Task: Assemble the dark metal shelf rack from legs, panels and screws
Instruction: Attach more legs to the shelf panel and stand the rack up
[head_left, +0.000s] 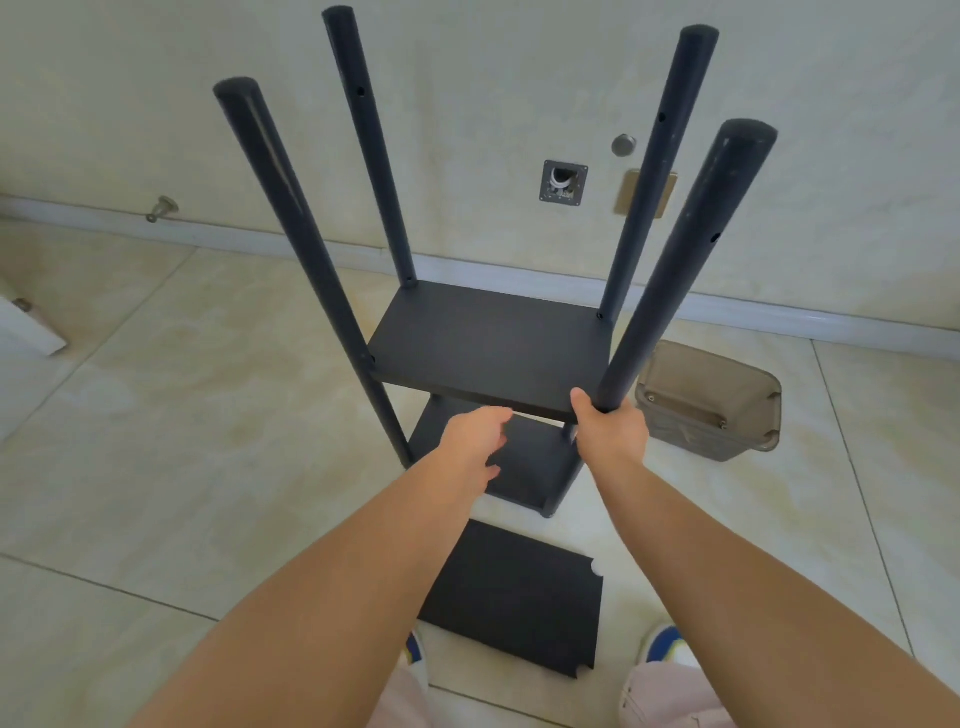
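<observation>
The rack (488, 358) stands on the floor (156, 415) near the wall, two panels fitted, tall and likely tippy. Your right hand (610, 431) grips the near right leg (675, 270); your left hand (470, 441) hovers loose-fingered, holding nothing. Pull unevenly and it may topple onto the loose panel (511, 597) at your feet.

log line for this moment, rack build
right hand grips near-right leg | left hand open by middle panel | spare panel on floor

tiled floor (156, 467) | on it: rack (488, 343), loose panel (514, 597), perhaps plastic bin (711, 400)
</observation>
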